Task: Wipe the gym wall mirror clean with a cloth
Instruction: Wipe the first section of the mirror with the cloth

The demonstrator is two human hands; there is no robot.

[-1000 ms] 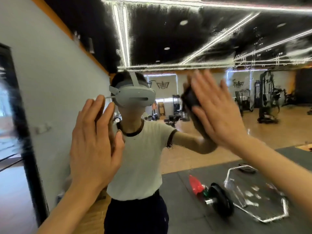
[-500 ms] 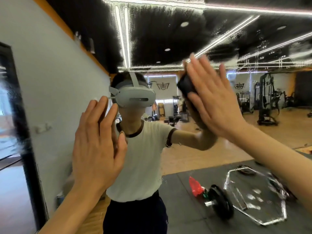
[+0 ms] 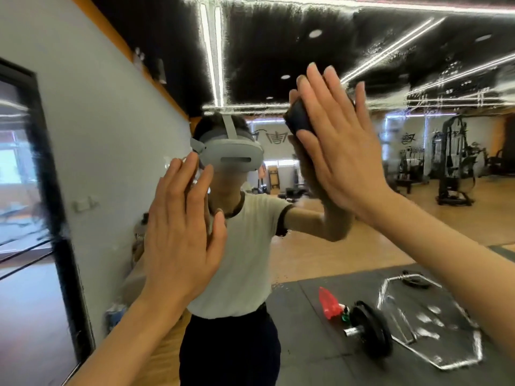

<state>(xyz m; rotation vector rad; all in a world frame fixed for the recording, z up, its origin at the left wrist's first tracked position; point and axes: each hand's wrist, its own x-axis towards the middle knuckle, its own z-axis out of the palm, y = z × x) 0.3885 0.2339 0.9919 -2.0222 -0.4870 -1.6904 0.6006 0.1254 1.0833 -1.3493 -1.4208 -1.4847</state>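
Fingers (image 3: 328, 87) of the right hand (image 3: 342, 151) lie splayed flat, pressing a dark cloth (image 3: 298, 118) onto the mirror (image 3: 320, 240); unclamped, it may slip. The left hand's (image 3: 178, 232) open palm could smudge.

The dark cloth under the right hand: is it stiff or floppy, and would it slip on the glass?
The cloth is probably soft: it bulges out in a rounded wad beside the flat right hand. It likely slides easily on the mirror, since an open palm alone presses it there. It seems light; no fingers curl around it.
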